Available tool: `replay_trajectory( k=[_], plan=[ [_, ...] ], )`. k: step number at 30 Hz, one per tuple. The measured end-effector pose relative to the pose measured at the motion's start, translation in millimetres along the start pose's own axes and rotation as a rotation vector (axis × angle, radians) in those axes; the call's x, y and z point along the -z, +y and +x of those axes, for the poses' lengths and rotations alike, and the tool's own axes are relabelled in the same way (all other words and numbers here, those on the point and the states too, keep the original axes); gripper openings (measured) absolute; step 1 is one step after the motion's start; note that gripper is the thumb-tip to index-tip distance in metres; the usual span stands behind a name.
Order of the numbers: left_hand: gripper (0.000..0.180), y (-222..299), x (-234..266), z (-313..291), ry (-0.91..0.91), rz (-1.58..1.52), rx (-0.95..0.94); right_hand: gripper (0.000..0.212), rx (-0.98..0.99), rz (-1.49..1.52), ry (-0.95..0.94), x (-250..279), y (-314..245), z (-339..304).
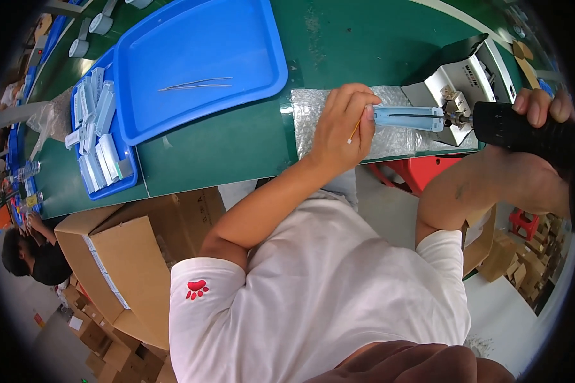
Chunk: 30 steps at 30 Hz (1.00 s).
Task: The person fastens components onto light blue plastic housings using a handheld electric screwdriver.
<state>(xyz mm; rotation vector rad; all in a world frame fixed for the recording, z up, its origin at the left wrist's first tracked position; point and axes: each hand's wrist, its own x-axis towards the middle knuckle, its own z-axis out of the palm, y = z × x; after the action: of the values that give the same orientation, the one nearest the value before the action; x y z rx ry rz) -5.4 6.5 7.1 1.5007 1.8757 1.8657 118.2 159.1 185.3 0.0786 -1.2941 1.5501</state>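
My left hand is closed on the near end of a long light-blue plastic casing, held level over the bench. A thin yellow-orange wire with a small white end hangs by its fingers. My right hand is wrapped round a black cylindrical power tool, which looks like an electric screwdriver. The tool's metal front end points left at the casing's far end; whether they touch I cannot tell. Just behind is a white-and-black box-shaped device with a metal fitting at its front.
Bubble wrap covers the bench under my left hand. A large blue tray holds thin wires. Further left, a smaller blue tray holds several pale-blue casings. Below the edge stand a cardboard box and a red stool.
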Motion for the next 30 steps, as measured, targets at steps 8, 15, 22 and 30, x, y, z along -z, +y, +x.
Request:
replay_trajectory(
  k=[8,15,22,30],
  plan=[
    [0.017,0,1,0,-0.021,-0.002,0.021,0.077,0.077,-0.09,0.024,-1,2,-6],
    [0.018,1,1,-2,-0.035,-0.014,0.036,0.078,0.128,-0.151,0.043,1,4,-16],
    [0.018,1,0,0,-0.043,-0.03,0.026,0.08,0.17,-0.21,0.072,14,2,-28],
    [0.018,-3,-1,-1,-0.03,-0.002,0.007,0.075,0.146,-0.596,0.468,-45,23,-16]
  ],
)
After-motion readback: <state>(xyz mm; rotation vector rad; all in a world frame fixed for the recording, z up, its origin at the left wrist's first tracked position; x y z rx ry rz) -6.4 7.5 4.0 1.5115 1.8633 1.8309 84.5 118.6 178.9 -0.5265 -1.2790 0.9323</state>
